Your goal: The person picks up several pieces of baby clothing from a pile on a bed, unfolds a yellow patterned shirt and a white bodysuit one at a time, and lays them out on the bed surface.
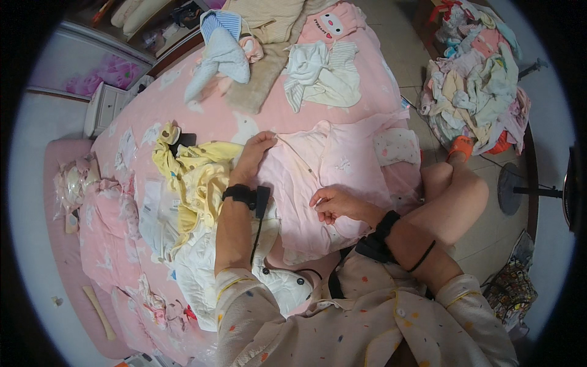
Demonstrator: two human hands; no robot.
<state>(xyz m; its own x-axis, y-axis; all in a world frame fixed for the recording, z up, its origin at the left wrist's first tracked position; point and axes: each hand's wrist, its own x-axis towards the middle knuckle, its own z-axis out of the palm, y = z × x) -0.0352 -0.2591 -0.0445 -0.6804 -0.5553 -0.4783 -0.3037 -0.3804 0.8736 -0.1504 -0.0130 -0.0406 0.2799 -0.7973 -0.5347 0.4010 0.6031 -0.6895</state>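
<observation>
A small pink baby jacket (pixel 298 169) with snap buttons lies spread in front of me, over my lap and the bed's edge. My left hand (pixel 259 149) pinches its fabric near the upper left corner. Over the lower front of the jacket, my right hand (pixel 332 206) is held with its fingers loosely curled and apart, holding nothing; whether it touches the cloth is unclear. A yellow patterned baby garment (pixel 202 169) lies left of my left hand. White quilted clothing (pixel 197 275) is beside my left forearm. A white printed cloth (pixel 396 147) shows at the jacket's right.
Folded white clothes (pixel 321 69), a beige ribbed garment (pixel 266 18) and a light blue cloth (pixel 224 59) lie farther up on the pink bedspread (pixel 169 105). A large heap of baby clothes (pixel 477 91) stands at the right. A black stand (pixel 509 188) is on the tiled floor.
</observation>
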